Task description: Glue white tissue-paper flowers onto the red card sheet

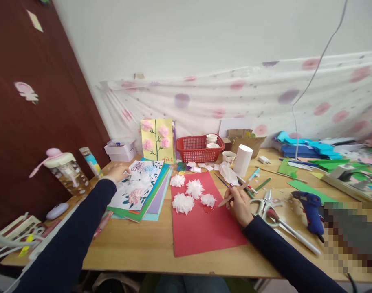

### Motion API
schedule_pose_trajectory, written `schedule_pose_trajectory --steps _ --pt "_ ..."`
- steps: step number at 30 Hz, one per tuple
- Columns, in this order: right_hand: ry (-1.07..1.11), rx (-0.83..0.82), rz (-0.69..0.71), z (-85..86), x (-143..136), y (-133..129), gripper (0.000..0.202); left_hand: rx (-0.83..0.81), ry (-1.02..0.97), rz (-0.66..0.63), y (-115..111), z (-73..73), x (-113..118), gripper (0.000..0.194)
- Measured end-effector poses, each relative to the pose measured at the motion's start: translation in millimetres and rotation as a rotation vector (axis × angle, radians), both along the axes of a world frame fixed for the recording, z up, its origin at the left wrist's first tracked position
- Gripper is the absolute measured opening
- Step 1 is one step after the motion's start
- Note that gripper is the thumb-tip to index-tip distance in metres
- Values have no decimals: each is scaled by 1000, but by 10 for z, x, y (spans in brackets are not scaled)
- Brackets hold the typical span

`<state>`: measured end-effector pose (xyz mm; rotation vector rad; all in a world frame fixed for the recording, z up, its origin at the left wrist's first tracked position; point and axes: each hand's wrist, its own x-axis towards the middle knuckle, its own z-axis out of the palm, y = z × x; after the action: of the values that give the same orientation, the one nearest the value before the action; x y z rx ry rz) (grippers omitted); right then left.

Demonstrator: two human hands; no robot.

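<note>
My right hand [239, 203] grips a flat wooden craft stick [225, 201], its tip low over the red paper sheet [201, 232], near a wet-looking patch. Several white tissue-paper flowers [183, 203] lie on the sheet's upper part; a smaller white flower [208, 200] is beside the stick's tip. My left hand [118, 171] reaches over the left edge of a white sheet with printed flowers [120, 198], its fingers stretched toward white tissue flowers [139, 179] on that sheet. Whether the fingertips touch them I cannot tell. Coloured papers [157, 203] fan out beneath.
At the back stand a yellow flower picture [149, 140], a red basket [199, 155] with paper cups and a white paper roll [243, 160]. Scissors [265, 205] and a blue glue gun [308, 207] lie at right. A drink bottle [66, 173] stands left.
</note>
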<state>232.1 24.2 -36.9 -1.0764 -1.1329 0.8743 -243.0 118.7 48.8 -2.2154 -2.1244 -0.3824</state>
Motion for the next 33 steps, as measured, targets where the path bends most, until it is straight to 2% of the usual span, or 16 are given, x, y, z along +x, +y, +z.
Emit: schedule_pose_trajectory --steps 2,5,10,13,17,19,23,28,33 --pt "1 7 1 12 -5 -3 56 -49 16 66 -18 30 15 16" --pt "-2 6 -9 48 -17 -19 57 -82 4 79 -97 109 61 12" --pt "-20 12 -39 79 -24 -44 59 -44 -37 -2 -216 267 187 22" --pt "-39 35 -50 66 -20 -48 61 -40 -118 -87 -219 316 372 30" --pt "-115 83 -20 52 -22 -71 61 -33 -267 -271 -253 281 812 47" --pt "-188 110 17 52 -24 -99 60 -28 -321 -347 -323 238 1087 47" --pt "-371 170 82 58 -22 -155 56 -93 -499 -493 -547 156 1652 29" --pt "-507 220 38 64 -20 -146 59 -279 -645 -693 -756 17 2245 16" --pt "-538 224 -24 43 -32 -96 61 -377 -572 -774 -729 -207 2651 10"
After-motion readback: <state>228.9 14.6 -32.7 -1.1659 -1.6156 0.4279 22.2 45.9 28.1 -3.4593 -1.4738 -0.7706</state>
